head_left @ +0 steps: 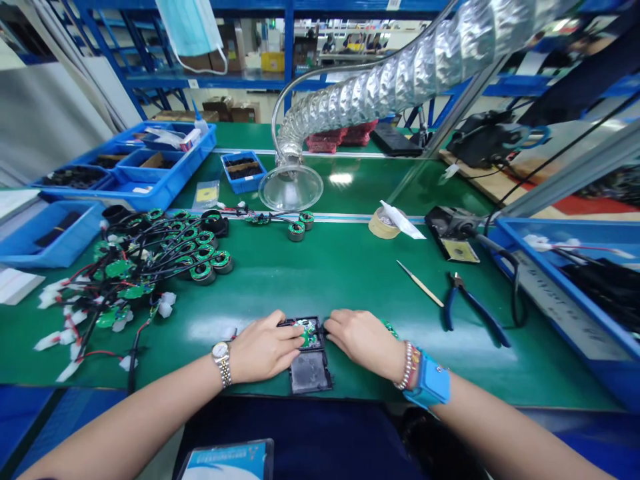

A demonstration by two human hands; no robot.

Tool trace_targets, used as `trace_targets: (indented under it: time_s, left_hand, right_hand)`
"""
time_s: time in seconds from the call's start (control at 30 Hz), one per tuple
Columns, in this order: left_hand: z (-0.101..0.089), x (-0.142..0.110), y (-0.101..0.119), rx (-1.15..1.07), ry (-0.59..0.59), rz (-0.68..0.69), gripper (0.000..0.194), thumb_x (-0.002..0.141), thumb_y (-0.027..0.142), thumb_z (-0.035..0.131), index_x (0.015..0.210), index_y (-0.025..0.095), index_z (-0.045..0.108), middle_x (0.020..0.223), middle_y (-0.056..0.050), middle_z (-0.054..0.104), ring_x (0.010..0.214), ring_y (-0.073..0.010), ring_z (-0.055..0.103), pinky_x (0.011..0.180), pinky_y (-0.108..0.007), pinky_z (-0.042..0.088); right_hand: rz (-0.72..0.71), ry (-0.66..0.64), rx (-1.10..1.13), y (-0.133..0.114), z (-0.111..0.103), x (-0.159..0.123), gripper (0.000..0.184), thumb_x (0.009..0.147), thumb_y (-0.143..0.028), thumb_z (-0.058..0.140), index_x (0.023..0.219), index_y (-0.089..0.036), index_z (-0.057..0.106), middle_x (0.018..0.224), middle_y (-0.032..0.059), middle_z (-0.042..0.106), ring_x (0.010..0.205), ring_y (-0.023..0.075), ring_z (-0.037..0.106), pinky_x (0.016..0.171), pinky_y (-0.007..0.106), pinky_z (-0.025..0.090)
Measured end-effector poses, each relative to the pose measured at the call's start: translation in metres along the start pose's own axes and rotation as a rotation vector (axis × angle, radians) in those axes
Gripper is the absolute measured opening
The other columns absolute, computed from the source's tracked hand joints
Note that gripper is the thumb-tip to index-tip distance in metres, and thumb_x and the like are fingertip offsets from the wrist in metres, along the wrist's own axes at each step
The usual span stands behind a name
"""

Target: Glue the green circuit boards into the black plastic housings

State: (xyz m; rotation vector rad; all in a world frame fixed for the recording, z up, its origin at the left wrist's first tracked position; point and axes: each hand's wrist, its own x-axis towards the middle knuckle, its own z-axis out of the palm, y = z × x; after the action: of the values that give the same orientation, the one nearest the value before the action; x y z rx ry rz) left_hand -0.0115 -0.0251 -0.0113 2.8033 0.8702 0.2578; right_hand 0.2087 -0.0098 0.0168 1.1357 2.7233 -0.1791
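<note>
An opened black plastic case [309, 379] lies flat near the table's front edge, with a green circuit board [311, 338] in its upper half. From the left, my left hand [263, 348] grips the case, its fingers reaching over onto the board. My right hand [367, 340] is at the case's right edge with fingers curled and pressed together. Whatever lies between those fingertips is hidden. Part of another green board [389, 328] shows behind my right hand. A blue strap [431, 381] circles my right wrist.
Wired round boards [203, 267] are heaped at left. Cutters [475, 310] and a thin pointed tool [421, 284] lie at right, near a tape roll [384, 224]. A fume hose's funnel [291, 189] hangs over the back. Blue bins [565, 300] stand on both sides.
</note>
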Motion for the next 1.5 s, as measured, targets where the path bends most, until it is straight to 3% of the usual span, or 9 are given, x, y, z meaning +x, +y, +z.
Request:
trace_targets:
  time_s: [0.1,0.2,0.4,0.63,0.9,1.03,1.17,1.33,1.5]
  left_hand:
    - [0.005,-0.001,0.000,-0.014,0.059,0.018,0.025,0.089,0.028,0.042,0.102,0.018,0.061,0.112,-0.004,0.060,0.083,-0.0198,0.047,0.074,-0.033,0.046]
    - [0.009,-0.002,0.001,-0.024,0.114,0.036,0.025,0.089,0.026,0.042,0.100,0.015,0.062,0.112,-0.006,0.060,0.082,-0.0193,0.048,0.078,-0.035,0.044]
    - [0.010,-0.002,0.001,-0.036,0.132,0.039,0.025,0.089,0.024,0.042,0.099,0.014,0.063,0.110,-0.006,0.061,0.082,-0.0195,0.047,0.079,-0.035,0.044]
    - [0.006,-0.002,0.002,-0.020,0.093,0.013,0.024,0.088,0.027,0.044,0.100,0.016,0.062,0.110,-0.007,0.061,0.085,-0.0200,0.047,0.079,-0.034,0.044]
    - [-0.002,0.002,0.002,-0.044,0.025,0.002,0.024,0.089,0.027,0.042,0.098,0.019,0.062,0.110,-0.006,0.060,0.084,-0.0188,0.048,0.076,-0.033,0.044]
    - [-0.014,0.002,0.001,-0.086,-0.040,-0.011,0.022,0.088,0.027,0.042,0.099,0.022,0.060,0.113,-0.002,0.059,0.086,-0.0188,0.051,0.077,-0.034,0.044]
    - [-0.022,-0.007,0.000,-0.197,0.064,-0.180,0.026,0.084,0.020,0.044,0.109,0.020,0.050,0.124,-0.006,0.050,0.103,-0.0193,0.050,0.087,-0.035,0.043]
    - [-0.021,-0.014,-0.001,-0.344,0.099,-0.519,0.021,0.078,0.015,0.047,0.099,0.016,0.047,0.087,-0.004,0.059,0.069,-0.0138,0.057,0.064,-0.028,0.048]
    - [-0.023,-0.013,-0.005,-0.441,0.060,-0.582,0.005,0.079,0.017,0.049,0.084,0.017,0.051,0.074,0.000,0.061,0.068,-0.0134,0.058,0.063,-0.024,0.046]
  right_hand:
    - [0.019,0.014,0.041,0.004,0.000,-0.002,0.015,0.084,-0.012,0.044,0.078,-0.015,0.057,0.078,0.0047,0.060,0.068,0.0137,0.053,0.056,0.025,0.030]
    - [-0.069,-0.011,0.111,0.010,-0.003,0.001,0.018,0.084,-0.011,0.043,0.075,-0.015,0.058,0.077,0.0041,0.059,0.068,0.0125,0.052,0.056,0.024,0.029]
    - [-0.127,-0.027,0.134,0.013,-0.003,0.007,0.019,0.084,-0.012,0.044,0.072,-0.015,0.058,0.075,0.0036,0.059,0.067,0.0124,0.052,0.058,0.024,0.030]
    - [-0.157,0.222,0.118,-0.002,0.002,-0.006,0.020,0.088,-0.024,0.042,0.102,-0.016,0.055,0.094,0.0075,0.055,0.084,0.0165,0.049,0.071,0.030,0.034]
    - [-0.161,0.157,0.060,-0.016,0.001,-0.002,0.025,0.087,-0.034,0.044,0.096,-0.015,0.058,0.091,0.0079,0.053,0.081,0.0175,0.046,0.070,0.032,0.033]
    - [-0.177,0.229,0.077,-0.019,0.007,-0.004,0.024,0.087,-0.030,0.047,0.101,-0.014,0.057,0.108,0.0098,0.054,0.091,0.0192,0.045,0.074,0.033,0.033]
    - [-0.189,0.306,0.157,-0.019,0.015,-0.007,0.025,0.090,-0.025,0.039,0.106,-0.018,0.056,0.113,0.0070,0.056,0.093,0.0184,0.044,0.075,0.033,0.033]
    - [-0.167,0.314,0.195,-0.021,0.019,-0.005,0.024,0.090,-0.024,0.039,0.100,-0.017,0.059,0.100,0.0073,0.061,0.090,0.0189,0.045,0.074,0.034,0.033]
    - [-0.166,0.320,0.212,-0.024,0.021,-0.002,0.022,0.090,-0.022,0.040,0.096,-0.016,0.060,0.092,0.0085,0.060,0.087,0.0175,0.046,0.076,0.032,0.036]
